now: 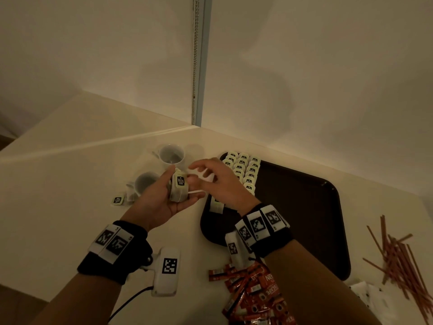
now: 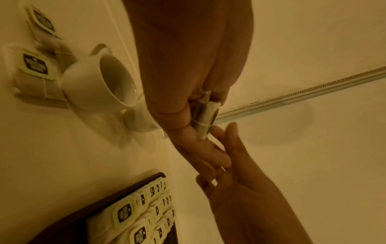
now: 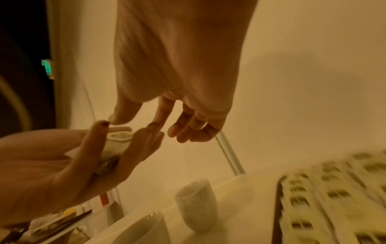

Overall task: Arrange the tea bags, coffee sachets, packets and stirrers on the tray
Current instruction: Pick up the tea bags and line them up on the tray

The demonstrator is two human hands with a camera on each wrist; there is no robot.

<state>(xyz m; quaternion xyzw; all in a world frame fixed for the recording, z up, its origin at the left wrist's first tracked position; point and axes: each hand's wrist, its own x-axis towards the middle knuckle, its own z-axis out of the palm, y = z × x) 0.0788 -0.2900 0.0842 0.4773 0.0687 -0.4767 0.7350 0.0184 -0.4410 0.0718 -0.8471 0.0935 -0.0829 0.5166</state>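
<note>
My left hand (image 1: 187, 182) grips a small stack of tea bags (image 1: 178, 193) upright between thumb and fingers, above the table just left of the dark tray (image 1: 293, 207). In the left wrist view the stack (image 2: 205, 113) shows edge-on. My right hand (image 3: 133, 122) reaches over it with fingers spread and loose. Its thumb tip touches the top of the stack (image 3: 117, 140), and nothing is held. Rows of tea bags (image 1: 243, 170) fill the tray's far left corner.
Two white cups (image 1: 172, 154) (image 1: 145, 181) stand left of the tray, with loose tea bags (image 1: 118, 200) beside them. Red coffee sachets (image 1: 253, 294) lie heaped at the near edge. Brown stirrers (image 1: 398, 254) and white packets (image 1: 365, 294) lie to the right. A wall runs behind.
</note>
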